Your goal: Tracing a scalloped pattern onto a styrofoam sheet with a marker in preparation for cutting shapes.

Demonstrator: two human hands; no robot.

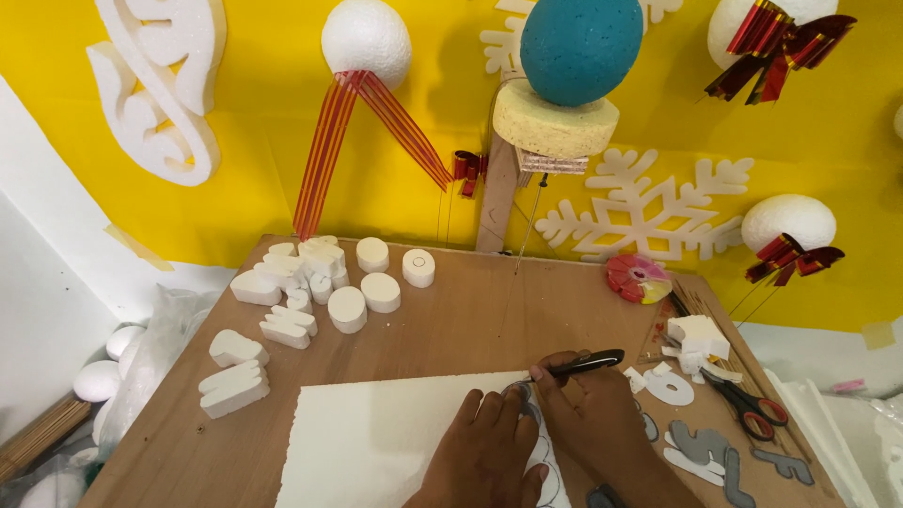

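A white foam sheet [376, 437] lies flat on the wooden board [470, 320] at the near edge. My left hand [484, 456] presses a paper stencil [546, 466] with outlined shapes down onto the sheet's right side. My right hand [597, 423] grips a black pen [585, 362], its tip at the sheet's top right corner next to the stencil. Both hands touch each other over the stencil.
White foam letters and discs [315, 282] are scattered at the board's back left. Red-handled scissors [748, 404], foam scraps [696, 339], grey cut-out letters [715, 452] and a red tape roll [638, 278] lie right. A wire cutter post [497, 198] stands behind, by a yellow wall with foam decorations.
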